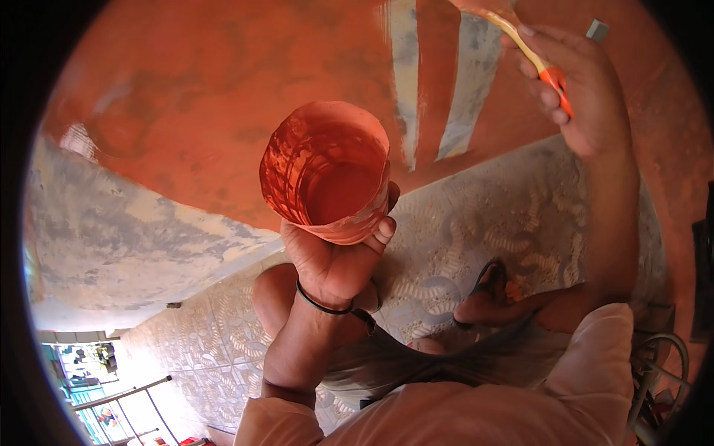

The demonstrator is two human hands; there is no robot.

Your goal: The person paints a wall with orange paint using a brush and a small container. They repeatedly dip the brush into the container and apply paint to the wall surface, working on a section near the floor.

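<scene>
My left hand (340, 253) holds a round paint container (329, 167) from below and around its side. Its inner wall is streaked with orange-red paint, and a pool of the same paint lies at the bottom. At the upper right, my right hand (585, 83) grips a paintbrush (524, 44) by its yellow and orange handle. The brush head is cut off by the top edge of the view, up near the wall. In front of me the wall (223, 83) is mostly coated orange-red. Two pale grey strips (406, 83) of bare surface run down it, left of the right hand.
Patterned tiles (435, 251) cover the floor beneath me. A patchy grey wall section (139, 234) adjoins on the left. At lower left stands a metal rack (128, 398) near a bright opening. A tubular metal frame (658, 362) is close on my right. A small grey box (597, 30) sits on the wall.
</scene>
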